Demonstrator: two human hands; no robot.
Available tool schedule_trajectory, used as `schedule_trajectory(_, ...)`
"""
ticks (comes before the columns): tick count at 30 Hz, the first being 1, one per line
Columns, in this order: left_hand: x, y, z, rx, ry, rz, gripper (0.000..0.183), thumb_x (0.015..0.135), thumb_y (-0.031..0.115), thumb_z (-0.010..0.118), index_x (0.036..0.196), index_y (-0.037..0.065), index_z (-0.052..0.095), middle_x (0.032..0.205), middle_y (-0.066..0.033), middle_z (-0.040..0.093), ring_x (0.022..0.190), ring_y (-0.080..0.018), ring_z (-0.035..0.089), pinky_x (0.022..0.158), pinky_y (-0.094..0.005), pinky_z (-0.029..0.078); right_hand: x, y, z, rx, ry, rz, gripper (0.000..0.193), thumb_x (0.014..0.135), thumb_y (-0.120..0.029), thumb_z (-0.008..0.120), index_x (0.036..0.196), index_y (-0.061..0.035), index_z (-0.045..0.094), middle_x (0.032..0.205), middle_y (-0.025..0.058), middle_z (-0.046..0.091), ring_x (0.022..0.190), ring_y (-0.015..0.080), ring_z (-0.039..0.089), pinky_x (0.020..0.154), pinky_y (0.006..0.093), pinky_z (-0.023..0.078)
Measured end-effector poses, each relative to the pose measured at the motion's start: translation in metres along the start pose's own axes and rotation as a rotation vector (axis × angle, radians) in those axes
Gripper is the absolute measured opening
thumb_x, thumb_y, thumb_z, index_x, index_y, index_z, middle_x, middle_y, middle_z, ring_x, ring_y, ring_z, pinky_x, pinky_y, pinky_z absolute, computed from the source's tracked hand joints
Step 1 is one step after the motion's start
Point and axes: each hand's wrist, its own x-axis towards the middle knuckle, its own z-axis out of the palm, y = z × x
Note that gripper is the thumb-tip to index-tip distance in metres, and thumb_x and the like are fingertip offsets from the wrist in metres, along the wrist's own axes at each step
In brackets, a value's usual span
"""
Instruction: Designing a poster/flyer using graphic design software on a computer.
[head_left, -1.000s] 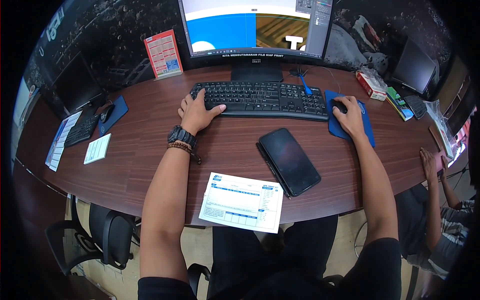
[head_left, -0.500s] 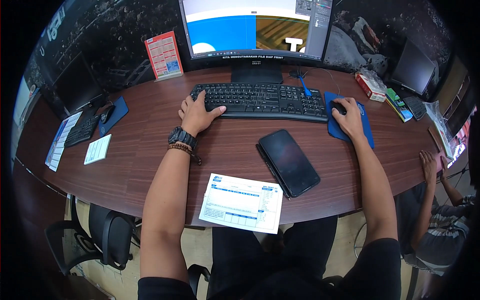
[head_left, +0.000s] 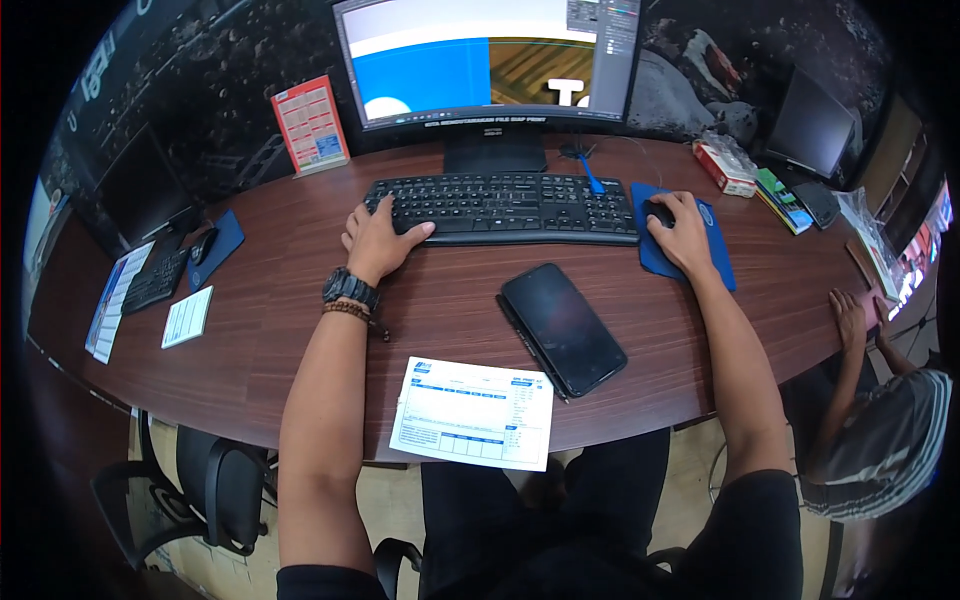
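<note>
My left hand (head_left: 380, 243) rests with spread fingers on the left end of a black keyboard (head_left: 505, 208), its thumb along the front edge. A dark watch and a beaded bracelet circle that wrist. At the right, my right hand (head_left: 684, 236) is curled over a black computer mouse (head_left: 659, 214) on a blue mouse pad (head_left: 720, 265). Beyond the keyboard a monitor (head_left: 430, 75) displays a magnified image, part blue and part brown with white lettering. Between my forearms lie a dark-screened phone (head_left: 565, 328), a pen partly hidden along its left side, and a printed form (head_left: 473, 414) at the desk's front edge.
A red desk calendar (head_left: 311, 124) stands left of the monitor. A second keyboard (head_left: 156, 283), mouse and notepad (head_left: 187, 318) lie farther left. Boxes (head_left: 725, 167) and booklets sit at the right, where another person (head_left: 870, 440) rests their hands on the desk. An office chair (head_left: 215, 490) stands lower left.
The whole view has shifted slightly, so the desk items sit a little farther left. Both hands stay on the keyboard and mouse. The other person at the right has leaned further into view.
</note>
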Motion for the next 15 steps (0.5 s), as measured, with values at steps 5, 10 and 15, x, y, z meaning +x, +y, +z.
schedule_trajectory(5,-0.002,0.005,-0.004,0.086,0.139,0.123,0.072,0.079,0.051,0.08,0.13,0.003,0.063,0.141,-0.0325,0.045,0.135,-0.0457,0.04,0.112,-0.0497,0.035,0.002,0.0,-0.001,-0.002,0.009,0.052,0.039,0.079,-0.024,0.064,0.114,-0.0069,0.068,0.12,0.0151,0.059,0.112,0.0358,0.061,0.096,0.0423,0.049)
schedule_trajectory(10,-0.003,0.008,-0.013,-0.067,0.135,0.173,0.055,0.077,0.042,0.084,0.111,0.0,0.073,0.14,-0.0335,0.047,0.131,-0.0459,0.046,0.109,-0.0478,0.04,0.002,0.003,0.0,0.0,0.015,0.037,0.039,0.079,-0.024,0.064,0.114,-0.0069,0.068,0.12,0.0154,0.059,0.111,0.036,0.061,0.096,0.0427,0.049)
schedule_trajectory(15,0.0,0.009,-0.014,-0.037,0.126,0.163,0.05,0.077,0.042,0.083,0.104,0.0,0.076,0.141,-0.0346,0.046,0.131,-0.0466,0.046,0.109,-0.048,0.041,0.001,0.0,0.001,-0.001,0.014,0.045,0.039,0.08,-0.024,0.064,0.115,-0.0072,0.068,0.12,0.0158,0.059,0.112,0.0364,0.061,0.096,0.043,0.049)
